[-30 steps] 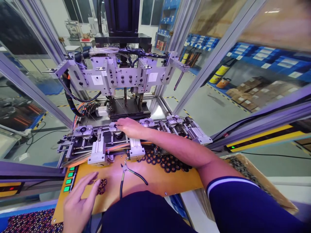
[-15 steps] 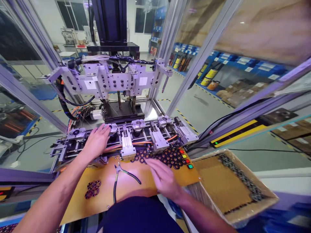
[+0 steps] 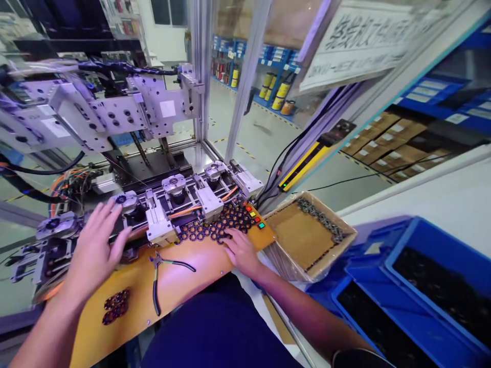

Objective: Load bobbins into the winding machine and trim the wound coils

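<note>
My left hand (image 3: 95, 248) is raised at the near side of the machine's row of fixtures, fingers spread and thumb apart. Its fingertips are close to a metal fixture (image 3: 128, 201) that has a black ring seated on top; I cannot tell whether they touch. My right hand (image 3: 242, 253) is low over the orange work surface (image 3: 207, 255). Its slightly bent fingers reach the near edge of a cluster of small black ring-shaped cores (image 3: 197, 232), with nothing visibly held. Between the hands lie cutting pliers (image 3: 156, 276) with dark handles, jaws pointing away from me.
A smaller group of ring cores (image 3: 116, 306) lies at the left of the surface. Coloured buttons (image 3: 255, 217) sit at its right end. Beyond stand a lined cardboard box (image 3: 295, 240) and blue bins (image 3: 433, 255) with dark parts. The machine head (image 3: 115, 110) hangs above the fixtures.
The view has turned to the right, bringing the blue bins into sight. My left hand has lifted and its fingers have spread. My right hand's fingers have opened somewhat at the rings.
</note>
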A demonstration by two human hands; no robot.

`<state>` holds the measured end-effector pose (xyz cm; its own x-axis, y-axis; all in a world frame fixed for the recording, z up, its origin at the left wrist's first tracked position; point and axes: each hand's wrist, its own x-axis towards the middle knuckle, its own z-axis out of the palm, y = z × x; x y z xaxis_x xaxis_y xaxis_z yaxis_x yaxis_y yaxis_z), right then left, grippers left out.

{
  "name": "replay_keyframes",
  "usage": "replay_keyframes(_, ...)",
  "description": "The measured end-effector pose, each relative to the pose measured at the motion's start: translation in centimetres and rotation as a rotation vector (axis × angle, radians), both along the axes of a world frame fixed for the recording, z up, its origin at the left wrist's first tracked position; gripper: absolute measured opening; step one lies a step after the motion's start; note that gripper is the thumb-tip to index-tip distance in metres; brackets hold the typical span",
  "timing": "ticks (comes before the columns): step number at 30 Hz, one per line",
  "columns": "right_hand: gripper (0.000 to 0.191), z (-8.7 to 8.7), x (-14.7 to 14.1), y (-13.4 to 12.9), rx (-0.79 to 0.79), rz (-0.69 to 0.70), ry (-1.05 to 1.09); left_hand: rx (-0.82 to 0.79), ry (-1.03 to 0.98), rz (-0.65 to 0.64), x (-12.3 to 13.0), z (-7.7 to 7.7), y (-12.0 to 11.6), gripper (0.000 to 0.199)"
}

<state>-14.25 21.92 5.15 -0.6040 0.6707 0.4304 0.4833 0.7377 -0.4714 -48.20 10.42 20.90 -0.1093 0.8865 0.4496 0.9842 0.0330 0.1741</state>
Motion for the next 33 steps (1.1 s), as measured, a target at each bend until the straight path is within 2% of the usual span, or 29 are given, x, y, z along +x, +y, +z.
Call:
replay_keyframes(2, 0.019, 0.1, -0.5, 0.3, -0.043, 0.018, -0.009, 0.104, -0.131, -0.065, 2.9, 0.0, -2.5, 0.048)
replay_keyframes(6, 0.022, 1.4, -1.4, -0.1, -0.124, 0.074, 0.047, 0.062, -0.304, -0.126, 7.2, -1.1, -6.2, 0.040)
replay_keyframes(9, 0.018, 4.5, -2.7, -1.9, -0.174, 0.177, 0.142, 0.006, -0.441, -0.143, 9.4, -1.7, -6.8, 0.029)
replay_keyframes(12, 0.008, 8.7, -4.6, -4.5, -0.301, 0.354, 0.344, -0.087, -0.660, -0.158, 11.2, -1.3, -6.4, 0.029)
replay_keyframes(14, 0.006, 11.0, -5.9, -5.8, -0.456, 0.484, 0.538, -0.086, -0.792, -0.133, 12.0, -0.8, -6.4, 0.029)
replay_keyframes(16, 0.008, 12.3, -7.0, -6.5, -0.610, 0.584, 0.669, -0.020, -0.826, -0.087, 12.3, -0.3, -6.5, 0.026)
replay_keyframes(20, 0.011, 12.8, -8.3, -6.8, -0.849, 0.681, 0.691, 0.135, -0.695, -0.057, 11.9, 0.0, -6.9, 0.024)
replay_keyframes(23, 0.011, 12.8, -8.9, -6.3, -0.890, 0.680, 0.641, 0.191, -0.631, -0.056, 11.3, -0.4, -6.9, 0.023)
replay_keyframes(25, 0.013, 13.1, -9.5, -4.8, -0.801, 0.694, 0.581, 0.191, -0.615, -0.010, 10.7, -1.0, -7.1, 0.031)
replay_keyframes(27, 0.015, 13.7, -10.5, -1.5, -0.586, 0.707, 0.482, 0.167, -0.640, 0.067, 10.0, -2.0, -7.6, 0.042)
replay_keyframes(29, 0.012, 14.5, -12.0, 3.2, -0.352, 0.676, 0.372, 0.149, -0.705, 0.144, 9.1, -3.2, -8.3, 0.045)
replay_keyframes(33, 0.009, 15.2, -15.3, 13.2, -0.190, 0.573, 0.230, 0.107, -0.889, 0.293, 7.4, -4.8, -9.6, 0.038)
